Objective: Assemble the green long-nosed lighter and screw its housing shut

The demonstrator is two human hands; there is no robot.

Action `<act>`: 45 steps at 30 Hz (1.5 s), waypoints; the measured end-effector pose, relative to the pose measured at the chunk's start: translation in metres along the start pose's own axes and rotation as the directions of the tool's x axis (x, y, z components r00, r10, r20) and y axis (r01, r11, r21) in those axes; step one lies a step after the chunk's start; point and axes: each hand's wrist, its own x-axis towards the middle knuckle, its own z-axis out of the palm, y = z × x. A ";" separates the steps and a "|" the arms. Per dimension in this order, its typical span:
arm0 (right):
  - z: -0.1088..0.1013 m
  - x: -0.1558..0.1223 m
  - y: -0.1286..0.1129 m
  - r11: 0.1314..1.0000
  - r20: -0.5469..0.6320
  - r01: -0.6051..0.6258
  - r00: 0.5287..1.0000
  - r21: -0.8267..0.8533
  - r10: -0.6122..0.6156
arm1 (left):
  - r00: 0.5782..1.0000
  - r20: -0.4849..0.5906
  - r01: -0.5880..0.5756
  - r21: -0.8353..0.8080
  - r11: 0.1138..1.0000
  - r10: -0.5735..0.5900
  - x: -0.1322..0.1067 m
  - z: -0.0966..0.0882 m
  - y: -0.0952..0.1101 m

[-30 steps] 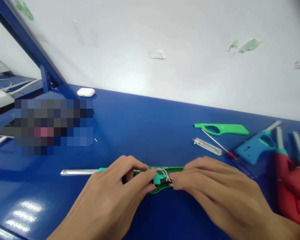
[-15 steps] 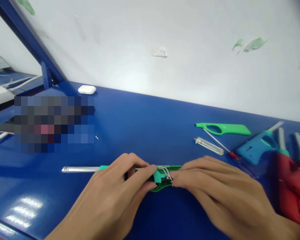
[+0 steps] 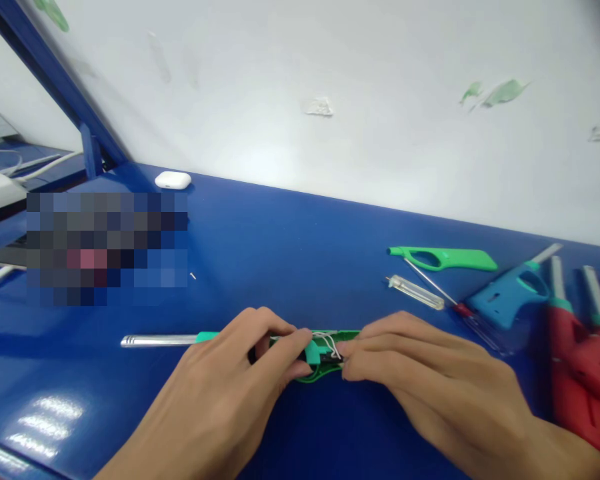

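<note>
Hardly anything has moved in the last half second: the view has slid a touch, and both hands stay at the opened lighter (image 3: 313, 377), the right fingertips at most slightly shifted by the white wires (image 3: 336, 347). That suggests the fine work on its innards goes on, with no visible step finished. The lighter is at the near middle of the bench (image 3: 260, 247), cavity facing up; its long axis runs left to right across the view, metal tube (image 3: 160, 341) pointing left, handle end right. The left hand (image 3: 230, 387) grips its middle, fingertips at the teal part (image 3: 312, 353); the right hand (image 3: 430, 363) grasps the right end, though whether it also pinches a wire I cannot tell. Beyond, to the right, lie a green shell (image 3: 467, 259), clear tank (image 3: 417, 293) and screwdriver (image 3: 461, 309), then a blue lighter (image 3: 505, 300) and red lighters (image 3: 575, 380); a white case (image 3: 173, 180) sits far left.
</note>
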 end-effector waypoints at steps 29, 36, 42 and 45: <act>0.003 0.000 -0.005 0.997 -0.028 -0.078 0.997 -0.026 0.077 | 0.998 0.024 -0.059 0.049 0.997 0.058 -0.003 0.001 -0.001; 0.005 -0.003 0.002 0.990 -0.006 -0.083 0.996 0.110 0.085 | 0.997 0.072 -0.023 0.025 0.999 0.021 -0.007 0.002 -0.002; 0.005 -0.001 0.001 0.995 -0.012 -0.054 0.998 0.088 0.055 | 0.998 0.056 -0.013 -0.014 1.000 0.014 -0.006 0.001 -0.004; 0.002 0.000 -0.001 0.994 -0.012 0.050 0.999 -0.096 -0.052 | 0.998 0.057 -0.003 -0.036 0.999 0.005 -0.005 0.000 -0.004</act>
